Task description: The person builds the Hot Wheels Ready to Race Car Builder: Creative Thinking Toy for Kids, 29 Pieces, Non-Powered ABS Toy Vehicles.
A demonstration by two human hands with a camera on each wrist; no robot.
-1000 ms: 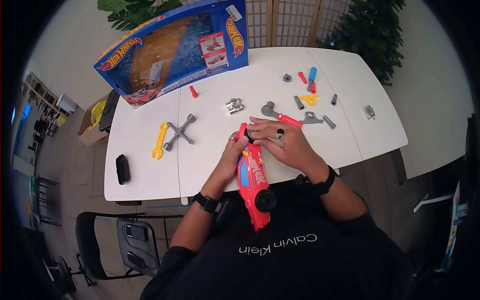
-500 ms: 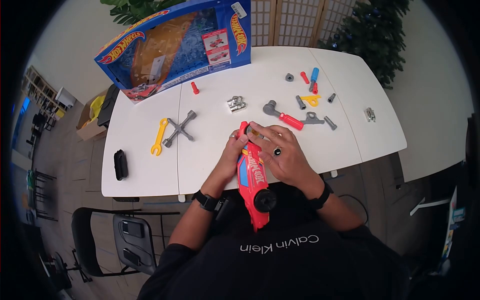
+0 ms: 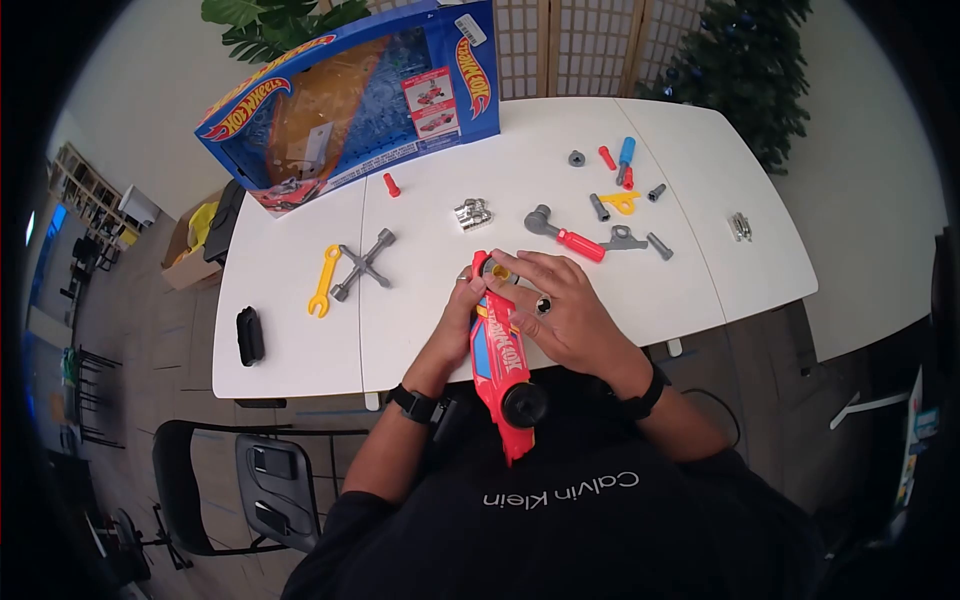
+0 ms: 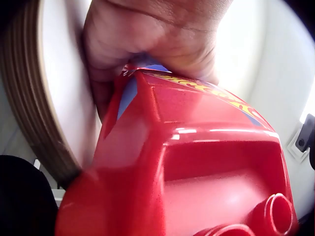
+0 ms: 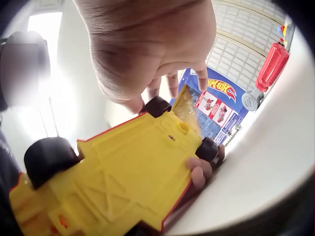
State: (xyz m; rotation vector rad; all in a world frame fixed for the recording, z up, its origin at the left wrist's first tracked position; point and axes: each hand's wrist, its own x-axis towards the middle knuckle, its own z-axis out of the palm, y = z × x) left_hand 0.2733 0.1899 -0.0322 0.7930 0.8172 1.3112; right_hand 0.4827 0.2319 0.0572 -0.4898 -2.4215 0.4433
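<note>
A red toy race car (image 3: 497,350) with a Hot Wheels logo is held in both hands near the table's front edge. The left hand (image 3: 458,310) grips it around the far end, thumb by the wheel (image 3: 499,271). From the right, the right hand (image 3: 578,315) has thumb and forefinger at this wheel's rim; grey and yellow show at its centre. A larger black wheel (image 3: 526,405) sits toward the wearer. In the right wrist view, the car's yellow underside (image 5: 118,172) faces the camera, and left fingertips (image 5: 198,176) curl over its edge.
Left on the white table (image 3: 290,350) lie a yellow wrench (image 3: 323,282) and grey cross wrench (image 3: 362,266). Ahead are a silver engine piece (image 3: 473,214) and red-handled ratchet (image 3: 580,246). Several small parts lie right. A blue toy box (image 3: 350,160) stands behind.
The right hand's fingers have drawn back from over the far wheel, exposing its grey and yellow centre. The car stays in the left hand's grip, nearly in place.
</note>
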